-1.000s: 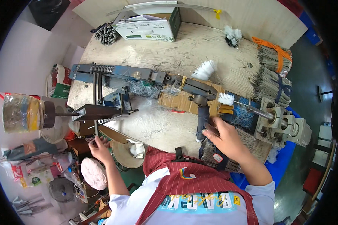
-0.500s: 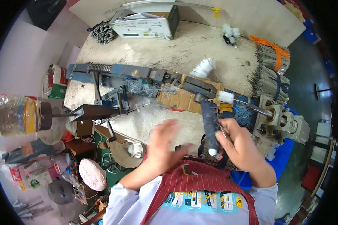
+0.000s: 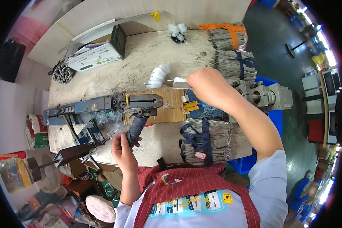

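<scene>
My left hand (image 3: pixel 125 152) is closed around the lower end of a dark, cloth-wrapped lever handle (image 3: pixel 136 129). The handle joins a black metal clamp (image 3: pixel 142 102) on the bench-mounted device. Over the far side of the bench, my right hand (image 3: pixel 207 80) is closed on a flat grey metal blade (image 3: pixel 181 85) that sticks out leftward. Just behind the blade shows a small white bristle brush (image 3: pixel 179 79); whether my fingers also hold it is hidden. Beside it lies a cluster of white brushes (image 3: pixel 158 76).
A cardboard sheet (image 3: pixel 173 102) lies under the clamp. Tied wire bundles (image 3: pixel 220 140) lie near me, and others (image 3: pixel 235 62) at the back right. A motor-driven chuck (image 3: pixel 260 95) stands right, a white and green box (image 3: pixel 97 53) back left. Loose wires litter the bench.
My left hand has come onto the lever handle, which has swung. My right hand has moved from the handle to the far side. The white brush has left the space between clamp and chuck.
</scene>
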The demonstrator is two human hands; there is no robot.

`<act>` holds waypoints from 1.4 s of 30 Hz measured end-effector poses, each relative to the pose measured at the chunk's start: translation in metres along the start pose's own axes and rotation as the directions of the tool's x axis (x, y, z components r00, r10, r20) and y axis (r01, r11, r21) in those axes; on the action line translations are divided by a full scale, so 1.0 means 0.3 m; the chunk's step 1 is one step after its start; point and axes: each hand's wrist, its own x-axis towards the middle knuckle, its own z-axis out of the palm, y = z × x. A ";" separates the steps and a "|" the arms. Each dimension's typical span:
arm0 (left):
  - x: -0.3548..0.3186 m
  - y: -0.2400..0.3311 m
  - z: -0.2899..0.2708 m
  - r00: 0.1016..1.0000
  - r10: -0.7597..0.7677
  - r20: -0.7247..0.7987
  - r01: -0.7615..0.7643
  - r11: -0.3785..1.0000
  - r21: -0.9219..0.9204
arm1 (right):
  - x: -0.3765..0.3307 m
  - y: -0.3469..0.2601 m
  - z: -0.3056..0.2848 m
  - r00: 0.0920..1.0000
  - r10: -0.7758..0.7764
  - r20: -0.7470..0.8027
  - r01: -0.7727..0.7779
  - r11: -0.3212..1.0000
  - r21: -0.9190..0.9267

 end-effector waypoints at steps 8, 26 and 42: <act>0.023 -0.013 0.006 0.997 -0.064 0.037 0.065 0.997 -0.047 | 0.024 0.032 0.038 0.994 0.075 -0.083 -0.065 0.992 0.110; 0.017 -0.098 -0.042 0.963 -0.153 0.221 0.124 0.982 0.139 | -0.416 0.001 -0.085 0.979 0.200 0.033 -0.186 0.821 0.541; -0.075 -0.018 0.014 0.929 -0.077 0.361 -0.088 0.903 0.421 | -0.814 -0.193 0.184 0.727 0.599 0.337 -0.651 0.444 0.615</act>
